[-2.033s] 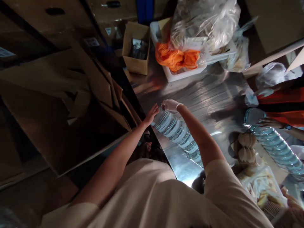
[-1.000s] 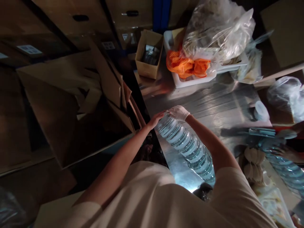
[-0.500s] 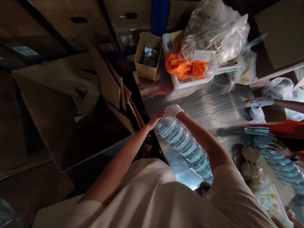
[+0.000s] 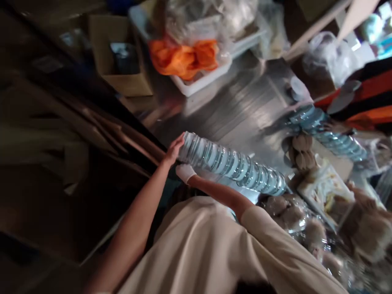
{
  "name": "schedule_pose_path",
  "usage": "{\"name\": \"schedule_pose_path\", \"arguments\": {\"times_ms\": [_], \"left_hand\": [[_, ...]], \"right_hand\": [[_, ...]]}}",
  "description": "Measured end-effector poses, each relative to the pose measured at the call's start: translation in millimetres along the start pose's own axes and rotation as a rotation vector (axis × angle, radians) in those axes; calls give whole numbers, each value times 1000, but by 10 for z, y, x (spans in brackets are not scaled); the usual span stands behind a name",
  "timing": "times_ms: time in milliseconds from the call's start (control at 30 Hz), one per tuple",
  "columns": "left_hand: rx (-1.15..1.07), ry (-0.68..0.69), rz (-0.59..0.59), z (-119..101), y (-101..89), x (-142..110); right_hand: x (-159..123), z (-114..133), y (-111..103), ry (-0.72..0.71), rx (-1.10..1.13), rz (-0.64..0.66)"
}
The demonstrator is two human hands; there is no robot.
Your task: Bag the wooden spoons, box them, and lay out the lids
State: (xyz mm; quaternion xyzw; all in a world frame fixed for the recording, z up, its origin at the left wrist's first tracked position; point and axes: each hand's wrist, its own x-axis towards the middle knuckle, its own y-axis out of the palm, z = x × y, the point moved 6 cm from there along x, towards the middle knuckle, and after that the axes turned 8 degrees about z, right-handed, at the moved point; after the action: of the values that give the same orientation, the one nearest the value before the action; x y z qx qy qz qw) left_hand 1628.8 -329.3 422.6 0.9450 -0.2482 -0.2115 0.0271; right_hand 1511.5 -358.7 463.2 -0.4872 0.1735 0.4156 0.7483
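Observation:
A long stack of clear plastic lids or containers (image 4: 232,165) stretches across the steel table (image 4: 241,110). My bare left hand (image 4: 174,150) presses flat against the stack's near end, fingers together. My right hand (image 4: 184,172), in a white glove, is curled just under that same end, touching the stack. The picture is smeared by motion.
A white tray (image 4: 199,79) with orange netting (image 4: 183,57) and clear bags sits at the back. A small cardboard box (image 4: 122,61) stands left of it. Flattened cartons (image 4: 70,134) lie at left. A second stack (image 4: 324,130) and another person's red-and-black sleeve (image 4: 361,98) are at right.
The view has swung and tilted. My right hand has dropped from the top of the stack's end to beneath it, and the stack now lies closer to level across the table.

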Motion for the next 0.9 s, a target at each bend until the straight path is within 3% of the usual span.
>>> {"name": "schedule_pose_path", "arguments": {"times_ms": [67, 133, 167, 233, 267, 333, 433, 533, 667, 800, 900], "left_hand": [[278, 71, -32, -159, 3, -68], [609, 189, -30, -366, 152, -157], [760, 256, 18, -450, 301, -204], [986, 366, 216, -521, 693, -285], [1063, 403, 335, -512, 893, -315], [1189, 428, 524, -437, 1202, -333], [1344, 387, 632, -299, 1374, -278], [1450, 380, 620, -245, 1351, -244], [1534, 375, 581, -239, 1341, -282], [1599, 336, 566, -238, 1343, -332], [1610, 345, 550, -324, 1229, -335]], "right_hand": [[-435, -248, 164, -3, 56, -68], [-1100, -596, 363, 2, 86, -223], [-1483, -854, 472, 102, 90, -324], [-2303, -1478, 680, 509, 47, -580], [-2671, -1770, 806, 723, 25, -649], [-3143, -2228, 1063, 967, 4, -629], [-3312, -2646, 1306, 995, -11, -509], [-3289, -2832, 1323, 976, -13, -565], [-3188, -2850, 1199, 914, 24, -650], [-3081, -2777, 1092, 871, 48, -649], [-3035, -2761, 1047, 829, 36, -633]]}}
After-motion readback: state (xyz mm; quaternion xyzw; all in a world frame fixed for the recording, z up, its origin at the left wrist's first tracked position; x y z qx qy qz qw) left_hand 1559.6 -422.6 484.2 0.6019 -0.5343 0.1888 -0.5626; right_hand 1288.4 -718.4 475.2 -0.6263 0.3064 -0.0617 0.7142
